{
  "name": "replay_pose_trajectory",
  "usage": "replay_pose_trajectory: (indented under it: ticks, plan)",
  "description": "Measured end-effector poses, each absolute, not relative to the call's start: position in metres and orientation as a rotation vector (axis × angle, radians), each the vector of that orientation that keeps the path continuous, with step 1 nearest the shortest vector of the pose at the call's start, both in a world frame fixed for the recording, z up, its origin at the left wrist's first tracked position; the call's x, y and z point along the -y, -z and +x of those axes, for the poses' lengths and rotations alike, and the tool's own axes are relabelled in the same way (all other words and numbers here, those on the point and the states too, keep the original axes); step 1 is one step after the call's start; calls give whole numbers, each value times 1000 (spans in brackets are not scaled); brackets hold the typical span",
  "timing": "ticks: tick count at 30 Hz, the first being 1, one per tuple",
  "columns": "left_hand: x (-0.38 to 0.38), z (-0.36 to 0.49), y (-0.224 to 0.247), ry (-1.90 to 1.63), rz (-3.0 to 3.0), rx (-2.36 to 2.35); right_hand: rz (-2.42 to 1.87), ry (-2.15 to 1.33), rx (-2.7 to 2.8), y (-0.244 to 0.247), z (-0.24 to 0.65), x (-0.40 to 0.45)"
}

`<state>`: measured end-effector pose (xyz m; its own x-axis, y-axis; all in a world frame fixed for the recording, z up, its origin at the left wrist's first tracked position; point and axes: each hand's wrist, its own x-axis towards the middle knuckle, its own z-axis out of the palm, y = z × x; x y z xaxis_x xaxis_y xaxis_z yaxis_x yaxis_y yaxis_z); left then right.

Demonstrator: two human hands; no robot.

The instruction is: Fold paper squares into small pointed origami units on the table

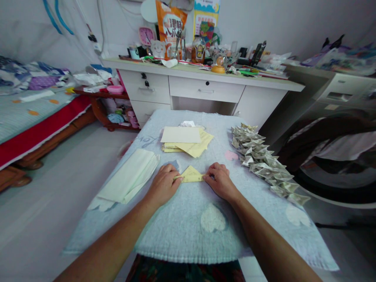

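A folded sheet of yellow paper (191, 175) lies between my hands on the cloth-covered table, shaped like a low triangle with its peak pointing away from me. My left hand (165, 184) pinches its left corner between thumb and fingers. The right corner is gripped the same way by my right hand (219, 181). Just beyond them rests a stack of yellow paper sheets (196, 148), with a paler cream sheet (180, 134) on top. Along the right side runs a long row of folded paper pieces (260, 156), nested against one another.
A pale green folded packet (129, 176) lies to my left on the blue cloth (179, 231). Behind the table stands a white desk (202, 88) crowded with jars, a pink clock (146, 36) and a snack bag (171, 25). A washing machine (346, 92) is at right, a bed (35, 113) at left.
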<state>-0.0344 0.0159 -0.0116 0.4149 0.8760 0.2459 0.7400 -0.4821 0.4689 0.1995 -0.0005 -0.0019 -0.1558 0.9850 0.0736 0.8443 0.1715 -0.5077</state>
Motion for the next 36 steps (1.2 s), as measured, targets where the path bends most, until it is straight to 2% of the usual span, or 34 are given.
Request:
replay_pose_trajectory:
  ticks: [16,36]
  plan:
    - [-17,-30,5,-432,2448,-1647,-1830,-397,2021,8,196,-3]
    - [-18,-36,7,-360,2480,-1667,-1818,-375,2011,10,196,-4]
